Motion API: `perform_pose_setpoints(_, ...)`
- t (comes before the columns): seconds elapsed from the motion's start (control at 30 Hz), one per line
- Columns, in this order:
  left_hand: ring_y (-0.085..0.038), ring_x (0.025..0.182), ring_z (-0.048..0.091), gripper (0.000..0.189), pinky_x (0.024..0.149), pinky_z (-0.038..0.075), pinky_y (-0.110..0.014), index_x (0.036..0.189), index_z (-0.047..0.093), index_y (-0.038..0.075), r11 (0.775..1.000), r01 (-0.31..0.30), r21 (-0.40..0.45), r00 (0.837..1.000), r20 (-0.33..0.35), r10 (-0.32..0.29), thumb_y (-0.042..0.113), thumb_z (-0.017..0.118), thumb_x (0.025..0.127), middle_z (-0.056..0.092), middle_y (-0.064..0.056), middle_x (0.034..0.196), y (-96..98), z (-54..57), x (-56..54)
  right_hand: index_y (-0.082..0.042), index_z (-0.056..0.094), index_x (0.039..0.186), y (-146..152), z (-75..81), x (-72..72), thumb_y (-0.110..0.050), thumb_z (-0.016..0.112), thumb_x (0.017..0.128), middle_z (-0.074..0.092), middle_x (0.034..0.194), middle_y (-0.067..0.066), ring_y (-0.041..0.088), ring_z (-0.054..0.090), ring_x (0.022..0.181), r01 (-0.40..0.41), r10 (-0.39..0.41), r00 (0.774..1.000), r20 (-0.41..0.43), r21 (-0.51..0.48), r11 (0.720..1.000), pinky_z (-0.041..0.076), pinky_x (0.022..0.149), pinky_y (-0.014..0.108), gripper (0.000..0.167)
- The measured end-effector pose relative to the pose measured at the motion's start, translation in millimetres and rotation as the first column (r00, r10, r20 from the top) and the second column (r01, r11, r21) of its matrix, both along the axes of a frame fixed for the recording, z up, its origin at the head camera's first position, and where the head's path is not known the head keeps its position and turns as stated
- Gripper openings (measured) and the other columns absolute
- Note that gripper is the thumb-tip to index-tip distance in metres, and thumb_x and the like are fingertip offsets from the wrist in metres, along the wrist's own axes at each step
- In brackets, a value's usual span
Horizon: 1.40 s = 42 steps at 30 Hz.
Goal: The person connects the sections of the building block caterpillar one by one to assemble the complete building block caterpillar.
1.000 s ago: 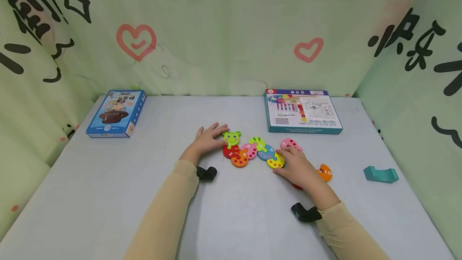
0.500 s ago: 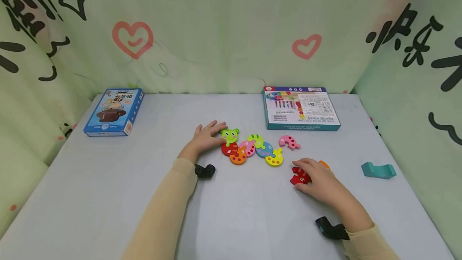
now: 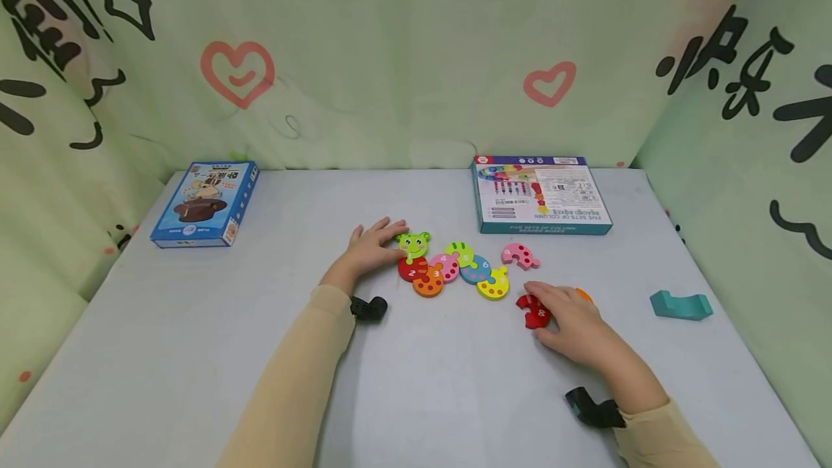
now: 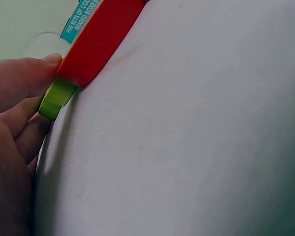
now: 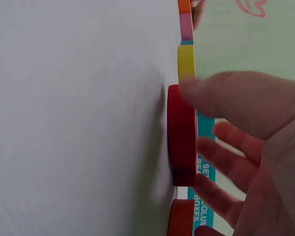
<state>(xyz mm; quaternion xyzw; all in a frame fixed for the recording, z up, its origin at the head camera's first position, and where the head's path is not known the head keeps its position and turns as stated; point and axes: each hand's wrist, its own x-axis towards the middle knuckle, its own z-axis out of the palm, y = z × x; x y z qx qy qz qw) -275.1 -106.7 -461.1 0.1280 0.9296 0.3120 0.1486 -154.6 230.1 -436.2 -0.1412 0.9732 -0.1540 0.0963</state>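
A caterpillar of jigsaw pieces lies on the table, running from a smiling green head (image 3: 414,245) through red (image 3: 411,271), orange (image 3: 427,282), pink, light green and blue to a yellow piece (image 3: 493,285). My left hand (image 3: 367,255) rests at its left end; in the left wrist view the thumb touches the red piece (image 4: 102,44) and fingers lie behind the green head (image 4: 59,96). To the right, my right hand (image 3: 575,323) holds a separate red piece numbered 8 (image 3: 536,313) between thumb and fingers. A loose pink piece (image 3: 518,255) lies above it.
An orange piece (image 3: 584,295) is mostly hidden behind my right hand. Farther right sits a teal curved block (image 3: 682,305). A blue box (image 3: 206,204) stands at the back left, and a flat white and teal box (image 3: 541,197) lies at the back right.
My right hand has left the yellow piece and moved right and nearer to the red piece, which has since turned and shifted slightly left. My left hand stays by the green head.
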Motion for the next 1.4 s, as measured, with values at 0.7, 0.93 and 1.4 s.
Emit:
perform_pose_setpoints(0.7,-0.015,0.141,0.013,0.054,0.112,-0.007,-0.05,0.135,0.044,0.025,1.0,0.01,-0.007,1.0,0.0,-0.01,0.037,0.056,0.084,0.032,0.01,0.147,-0.9,-6.1,-0.4,-0.01,0.038,0.137,-31,16.2,-66.2,-0.011,0.059,0.083,0.033,0.142,0.015,0.034,0.035,0.127,-0.044,0.078,0.988,0.132,-0.244,0.969,0.04,0.097,0.051,0.058)
perform_pose_setpoints(0.93,-0.015,0.141,0.013,0.053,0.112,-0.007,-0.049,0.134,0.045,0.024,1.0,0.009,-0.005,1.0,-0.009,-0.009,0.036,0.056,0.084,0.032,0.009,0.147,-0.2,-1.1,-0.7,-0.009,0.039,0.136,-26,10.2,-70.2,-0.012,0.06,0.082,0.033,0.143,0.014,0.034,0.035,0.127,-0.026,0.052,0.991,0.127,-0.201,0.979,0.04,0.097,0.051,0.059)
perform_pose_setpoints(1.4,-0.014,0.141,0.012,0.054,0.112,-0.007,-0.049,0.135,0.044,0.024,1.0,-0.002,-0.004,1.0,0.006,0.002,0.037,0.056,0.084,0.031,0.01,0.147,-0.8,-1.3,-1.0,-0.009,0.041,0.135,-20,7.2,-70.6,-0.013,0.063,0.081,0.037,0.138,0.016,0.035,0.034,0.126,-0.012,0.035,0.988,0.148,-0.15,0.989,0.043,0.093,0.053,0.058)
